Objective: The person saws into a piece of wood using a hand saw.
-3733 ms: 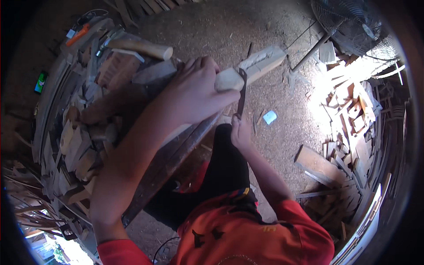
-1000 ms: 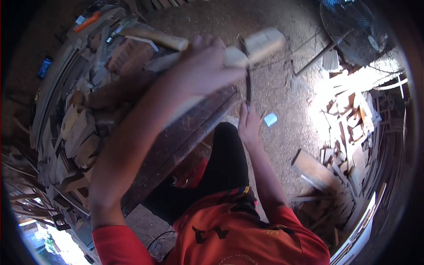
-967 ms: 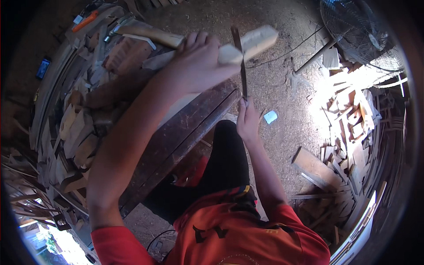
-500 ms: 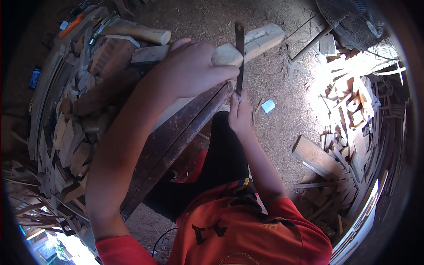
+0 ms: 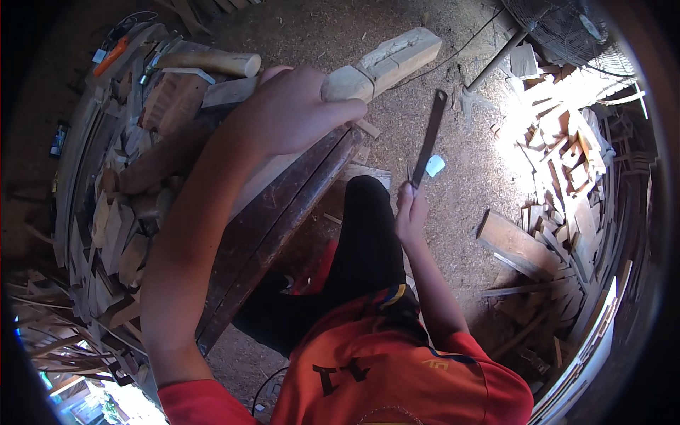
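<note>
A pale wooden block (image 5: 407, 60) juts past the end of the dark wooden bench (image 5: 280, 205), with a thin dark cut line running across it. My left hand (image 5: 301, 106) is closed over the block on the near side of that line, thumb along its edge and some fingers hidden. To the right, apart from the wood, my right hand (image 5: 411, 219) grips a narrow dark handsaw (image 5: 430, 138). Its long blade has a hole at the far tip and slants up and away; the handle is hidden in my fist.
A wooden-handled hammer (image 5: 212, 62) and an orange-handled tool (image 5: 111, 57) lie among offcuts at upper left. A fan (image 5: 574, 35) stands at upper right above a heap of wood scraps (image 5: 567, 163). A thick board (image 5: 517, 244) lies on the sawdust-strewn floor (image 5: 453, 191).
My right hand has drawn the saw off the block, down and to the right, uncovering the cut line. My left hand stays on the wood; the whole view has shifted slightly.
</note>
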`<act>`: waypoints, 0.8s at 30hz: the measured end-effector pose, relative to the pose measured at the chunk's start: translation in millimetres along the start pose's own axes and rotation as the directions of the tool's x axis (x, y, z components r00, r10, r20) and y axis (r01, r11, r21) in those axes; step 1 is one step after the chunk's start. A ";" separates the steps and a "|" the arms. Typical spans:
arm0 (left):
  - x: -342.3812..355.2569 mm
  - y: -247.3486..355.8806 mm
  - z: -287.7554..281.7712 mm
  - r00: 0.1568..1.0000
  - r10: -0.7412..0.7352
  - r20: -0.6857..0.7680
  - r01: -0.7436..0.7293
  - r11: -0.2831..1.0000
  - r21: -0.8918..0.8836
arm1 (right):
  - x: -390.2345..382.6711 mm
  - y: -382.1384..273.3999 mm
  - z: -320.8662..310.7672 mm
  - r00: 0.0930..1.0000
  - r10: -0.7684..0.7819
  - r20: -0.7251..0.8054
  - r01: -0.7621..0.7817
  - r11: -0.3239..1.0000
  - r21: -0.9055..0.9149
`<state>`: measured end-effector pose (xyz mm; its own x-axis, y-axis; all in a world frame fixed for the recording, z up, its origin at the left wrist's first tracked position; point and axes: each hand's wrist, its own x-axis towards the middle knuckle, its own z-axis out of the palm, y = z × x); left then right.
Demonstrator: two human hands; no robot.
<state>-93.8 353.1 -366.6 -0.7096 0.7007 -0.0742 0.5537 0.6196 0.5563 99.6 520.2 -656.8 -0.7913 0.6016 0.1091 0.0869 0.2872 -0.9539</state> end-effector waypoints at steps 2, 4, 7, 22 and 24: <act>-1.6 6.9 -2.8 0.999 -0.030 0.017 0.030 0.999 0.022 | 16.0 -39.5 2.6 0.999 -0.039 0.022 0.040 0.999 -0.023; -1.7 7.3 -6.2 0.997 -0.043 0.058 0.041 0.999 0.033 | 33.3 -81.1 11.2 0.980 -0.178 0.090 0.182 0.983 -0.038; -1.7 7.7 -7.7 0.995 -0.038 0.092 0.034 0.998 0.050 | 55.4 -121.8 21.5 0.971 -0.190 0.143 0.191 0.982 0.009; 3.7 -13.0 7.2 0.999 0.019 -0.045 -0.019 1.000 -0.013 | 86.6 -155.3 41.9 0.917 -0.389 0.086 0.391 0.920 0.000; 4.0 -17.3 8.5 0.998 0.007 -0.061 -0.007 1.000 0.001 | 87.2 -155.4 43.9 0.917 -0.389 0.088 0.392 0.920 -0.010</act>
<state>-102.5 348.2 -383.6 -0.7311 0.6820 -0.0197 0.5588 0.6152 0.5561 -9.5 495.2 -511.4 -0.8127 0.3739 0.4468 -0.2240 0.5074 -0.8321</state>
